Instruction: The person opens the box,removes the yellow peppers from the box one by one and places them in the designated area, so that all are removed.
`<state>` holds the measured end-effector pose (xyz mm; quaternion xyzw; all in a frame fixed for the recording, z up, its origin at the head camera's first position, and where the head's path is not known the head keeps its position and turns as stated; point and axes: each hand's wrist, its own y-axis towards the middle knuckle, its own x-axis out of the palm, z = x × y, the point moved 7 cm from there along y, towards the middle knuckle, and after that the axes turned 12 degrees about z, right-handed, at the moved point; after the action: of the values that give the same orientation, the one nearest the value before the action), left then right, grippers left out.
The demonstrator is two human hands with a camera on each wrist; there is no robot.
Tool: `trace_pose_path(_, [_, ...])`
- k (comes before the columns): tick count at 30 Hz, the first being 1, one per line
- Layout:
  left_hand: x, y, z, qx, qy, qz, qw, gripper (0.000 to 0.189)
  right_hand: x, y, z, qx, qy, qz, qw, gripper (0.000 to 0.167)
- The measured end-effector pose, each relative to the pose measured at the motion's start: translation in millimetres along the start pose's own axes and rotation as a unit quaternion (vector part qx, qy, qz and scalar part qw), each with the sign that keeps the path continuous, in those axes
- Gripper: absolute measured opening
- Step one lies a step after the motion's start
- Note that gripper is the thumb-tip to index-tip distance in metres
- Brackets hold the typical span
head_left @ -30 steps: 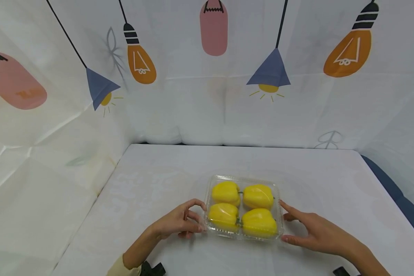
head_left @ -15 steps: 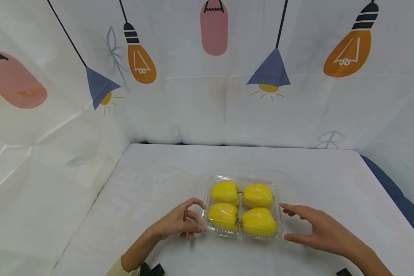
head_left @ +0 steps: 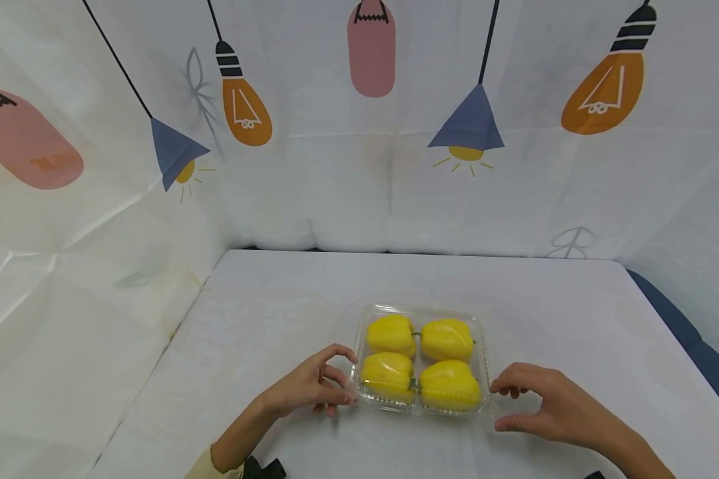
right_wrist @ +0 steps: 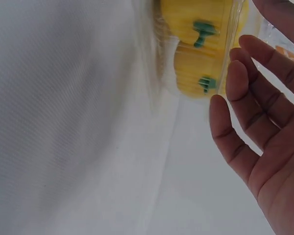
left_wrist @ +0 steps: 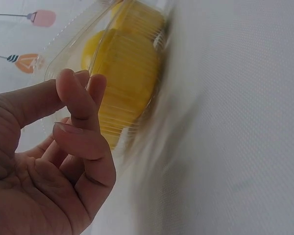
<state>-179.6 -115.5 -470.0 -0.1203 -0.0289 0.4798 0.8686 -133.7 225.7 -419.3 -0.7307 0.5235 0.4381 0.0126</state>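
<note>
A clear plastic clamshell box point(head_left: 422, 314) lies on the white table with several yellow bell peppers point(head_left: 449, 384) inside, their green stems point(right_wrist: 204, 33) showing in the right wrist view. At the box's left side, my left hand point(head_left: 308, 384) pinches the rim between thumb and fingertips, the other fingers curled below; the left wrist view shows the thumb over the lid's edge. My right hand point(head_left: 548, 402) is just off the box's right side, thumb apart from the loosely bent fingers, holding nothing. Its fingertips point(right_wrist: 236, 81) overlap the box's edge in the right wrist view.
The white table point(head_left: 311, 293) runs back to a white curtain point(head_left: 335, 186) printed with lamps and bulbs. Another curtain point(head_left: 84, 299) hangs along the left edge. Dark blue fabric point(head_left: 683, 319) shows beyond the right edge.
My right hand has let go of the box's right side and drawn slightly right, its fingers bending. The left hand and the box have hardly moved.
</note>
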Motion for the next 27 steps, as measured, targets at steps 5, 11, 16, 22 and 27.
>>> trace_pose_path(5, [-0.6,0.3,-0.7,-0.005,0.003,0.002,1.0,0.056,4.4,-2.8,-0.4,-0.019,0.028,0.001,0.9994,0.034])
trace_pose_path(11, [-0.7,1.0,-1.3,-0.005,0.001,0.0,1.0,0.056,8.2,-3.4,-3.6,-0.044,0.032,0.002,0.9985,0.031])
trace_pose_path(16, [-0.8,1.5,-1.6,-0.003,0.001,-0.003,1.0,0.056,8.4,-4.3,-7.2,-0.08,0.03,0.014,0.9962,0.032])
trace_pose_path(22, [-1.5,2.7,-2.5,-0.001,0.003,-0.007,1.0,0.058,9.2,-4.1,-10.8,-0.111,0.045,0.017,0.9927,0.035])
trace_pose_path(27, [-0.5,3.8,-2.1,-0.004,-0.004,-0.008,1.0,0.057,10.1,-3.0,-13.8,-0.097,0.012,0.008,0.9951,0.03])
